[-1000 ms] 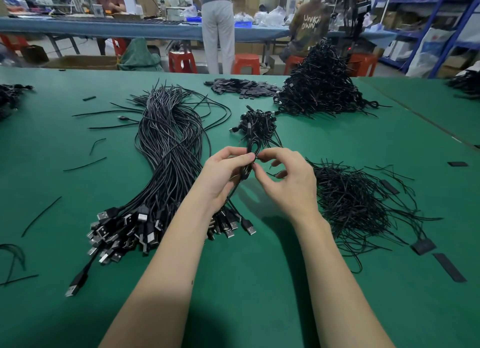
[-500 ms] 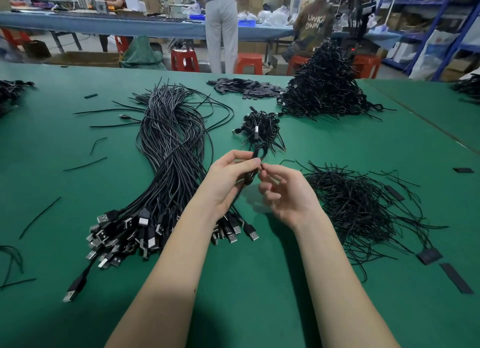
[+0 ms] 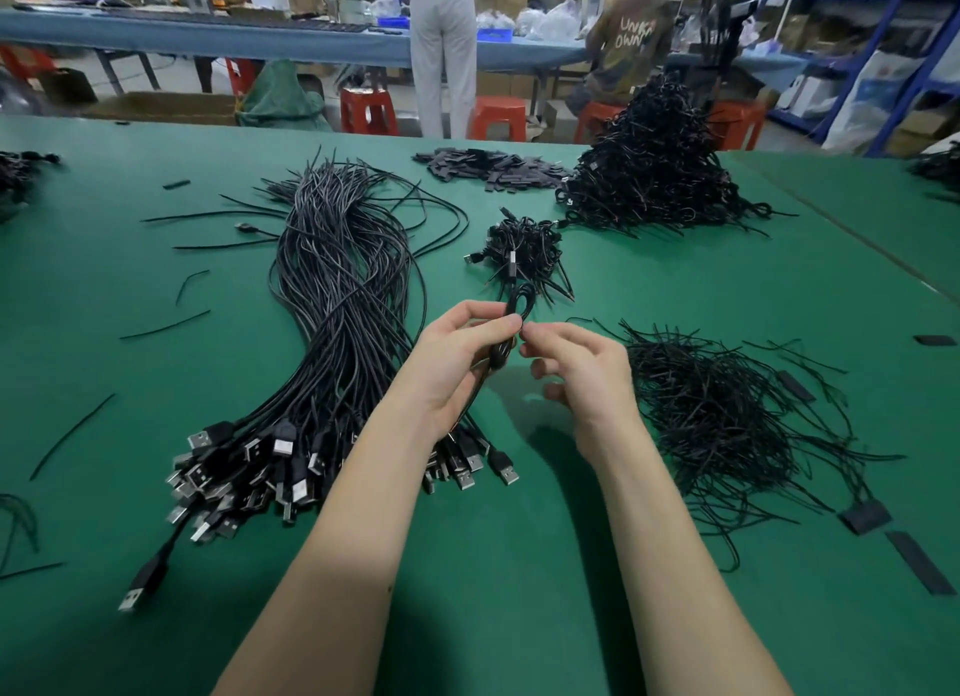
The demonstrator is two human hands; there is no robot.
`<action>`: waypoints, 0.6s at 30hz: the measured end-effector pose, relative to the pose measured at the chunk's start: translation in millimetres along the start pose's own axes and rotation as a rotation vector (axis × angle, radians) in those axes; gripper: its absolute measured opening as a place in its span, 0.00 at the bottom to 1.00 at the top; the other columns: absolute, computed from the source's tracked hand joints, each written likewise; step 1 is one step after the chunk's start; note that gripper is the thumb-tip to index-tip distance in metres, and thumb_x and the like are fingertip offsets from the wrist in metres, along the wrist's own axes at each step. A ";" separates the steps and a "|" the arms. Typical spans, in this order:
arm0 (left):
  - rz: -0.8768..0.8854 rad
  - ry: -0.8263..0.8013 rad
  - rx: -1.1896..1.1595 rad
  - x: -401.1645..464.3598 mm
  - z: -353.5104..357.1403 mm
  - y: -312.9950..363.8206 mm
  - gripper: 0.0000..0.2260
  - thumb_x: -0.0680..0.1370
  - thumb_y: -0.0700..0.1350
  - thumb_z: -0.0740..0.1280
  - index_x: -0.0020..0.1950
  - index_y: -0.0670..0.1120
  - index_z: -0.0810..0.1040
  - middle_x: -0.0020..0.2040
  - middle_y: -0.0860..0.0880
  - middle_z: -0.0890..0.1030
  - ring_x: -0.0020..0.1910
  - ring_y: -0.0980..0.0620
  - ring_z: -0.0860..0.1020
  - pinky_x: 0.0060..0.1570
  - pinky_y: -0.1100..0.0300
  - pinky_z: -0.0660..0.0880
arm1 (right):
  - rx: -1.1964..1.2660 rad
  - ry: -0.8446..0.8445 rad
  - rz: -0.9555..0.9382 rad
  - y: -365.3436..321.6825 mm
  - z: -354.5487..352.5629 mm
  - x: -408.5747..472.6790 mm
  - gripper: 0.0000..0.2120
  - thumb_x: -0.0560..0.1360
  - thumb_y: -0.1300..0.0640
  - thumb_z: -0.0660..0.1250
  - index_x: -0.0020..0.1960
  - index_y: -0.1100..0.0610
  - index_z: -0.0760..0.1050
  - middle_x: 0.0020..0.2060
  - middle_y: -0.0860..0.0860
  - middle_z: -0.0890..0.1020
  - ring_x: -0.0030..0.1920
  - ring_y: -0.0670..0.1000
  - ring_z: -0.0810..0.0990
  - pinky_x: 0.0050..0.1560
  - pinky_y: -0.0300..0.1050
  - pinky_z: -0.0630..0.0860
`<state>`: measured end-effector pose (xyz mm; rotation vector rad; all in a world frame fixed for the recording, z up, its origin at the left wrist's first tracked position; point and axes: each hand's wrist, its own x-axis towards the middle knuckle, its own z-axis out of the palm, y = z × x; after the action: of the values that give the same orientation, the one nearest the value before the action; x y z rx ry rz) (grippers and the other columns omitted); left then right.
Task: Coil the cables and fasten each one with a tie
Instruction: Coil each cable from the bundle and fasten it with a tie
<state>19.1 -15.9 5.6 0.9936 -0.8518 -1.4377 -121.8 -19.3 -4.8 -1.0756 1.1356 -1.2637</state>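
Observation:
My left hand [image 3: 457,363] grips a coiled black cable [image 3: 511,326] above the green table [image 3: 519,565]; the coil's loop sticks up past my fingers. My right hand [image 3: 576,373] is beside it, its fingertips at the coil's middle, where any tie is too small to make out. A long bundle of uncoiled black USB cables [image 3: 337,300] lies to the left, plugs toward me. A heap of thin black twist ties [image 3: 727,415] lies to the right. A small pile of tied coils [image 3: 524,248] sits just beyond my hands.
A tall heap of finished coils [image 3: 660,165] stands at the back right, with flat black strips [image 3: 493,163] beside it. Loose ties and a stray plug [image 3: 140,589] lie at the left. People and red stools are beyond the table's far edge.
My right hand has turned and slid slightly right and down at the coil's middle. The left hand keeps hold of the coil, which now stands a little higher.

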 end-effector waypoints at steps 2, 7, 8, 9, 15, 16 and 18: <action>0.018 -0.021 -0.010 0.3 0.2 -1.0 0.06 0.75 0.37 0.73 0.47 0.46 0.80 0.41 0.48 0.82 0.36 0.55 0.79 0.38 0.66 0.75 | 0.519 -0.131 0.419 -7.6 4.3 -4.4 0.03 0.70 0.62 0.72 0.38 0.58 0.81 0.32 0.49 0.80 0.26 0.43 0.72 0.20 0.31 0.61; -0.009 0.033 -0.029 1.0 -0.7 0.3 0.06 0.76 0.38 0.72 0.49 0.46 0.79 0.37 0.50 0.82 0.32 0.56 0.78 0.33 0.66 0.74 | -0.291 -0.020 -0.223 -2.1 -5.9 -4.4 0.07 0.74 0.56 0.76 0.50 0.48 0.81 0.40 0.44 0.84 0.31 0.44 0.77 0.34 0.35 0.74; -0.021 0.040 -0.034 0.6 -0.9 1.0 0.06 0.76 0.38 0.72 0.49 0.47 0.79 0.36 0.50 0.82 0.32 0.57 0.78 0.32 0.67 0.73 | -0.460 0.013 -0.401 0.3 -9.6 -3.9 0.10 0.73 0.55 0.77 0.51 0.46 0.80 0.42 0.43 0.84 0.32 0.43 0.78 0.38 0.35 0.75; -0.032 0.042 -0.035 0.1 -1.1 1.9 0.06 0.76 0.38 0.72 0.50 0.47 0.79 0.36 0.50 0.82 0.31 0.57 0.78 0.31 0.67 0.73 | -0.578 0.025 -0.530 3.8 -13.1 -3.1 0.11 0.73 0.54 0.77 0.52 0.45 0.80 0.43 0.41 0.84 0.34 0.43 0.79 0.41 0.35 0.76; -0.055 0.035 -0.004 -0.6 -1.8 2.4 0.07 0.76 0.40 0.73 0.52 0.46 0.79 0.36 0.50 0.82 0.31 0.57 0.78 0.31 0.67 0.73 | -0.777 0.111 -0.756 6.5 -17.9 -1.7 0.05 0.74 0.47 0.75 0.48 0.45 0.82 0.43 0.38 0.83 0.35 0.43 0.79 0.39 0.37 0.74; -0.053 0.034 -0.006 -0.1 -1.8 2.2 0.07 0.76 0.40 0.73 0.52 0.46 0.79 0.37 0.50 0.82 0.32 0.57 0.78 0.32 0.67 0.73 | -0.769 0.120 -0.758 6.3 -16.9 -2.0 0.03 0.74 0.47 0.75 0.47 0.45 0.83 0.42 0.38 0.84 0.35 0.43 0.79 0.39 0.38 0.75; -0.037 0.029 -0.014 0.7 -1.6 1.4 0.08 0.75 0.39 0.73 0.52 0.46 0.79 0.38 0.49 0.82 0.34 0.56 0.79 0.32 0.67 0.74 | -0.640 0.121 -0.644 6.3 -11.0 -1.6 0.03 0.75 0.52 0.75 0.43 0.48 0.84 0.38 0.40 0.84 0.32 0.43 0.79 0.38 0.36 0.74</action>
<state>21.1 -16.6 6.2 1.0219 -0.8048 -1.4556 -131.8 -17.3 -12.5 -1.9781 1.3876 -1.5008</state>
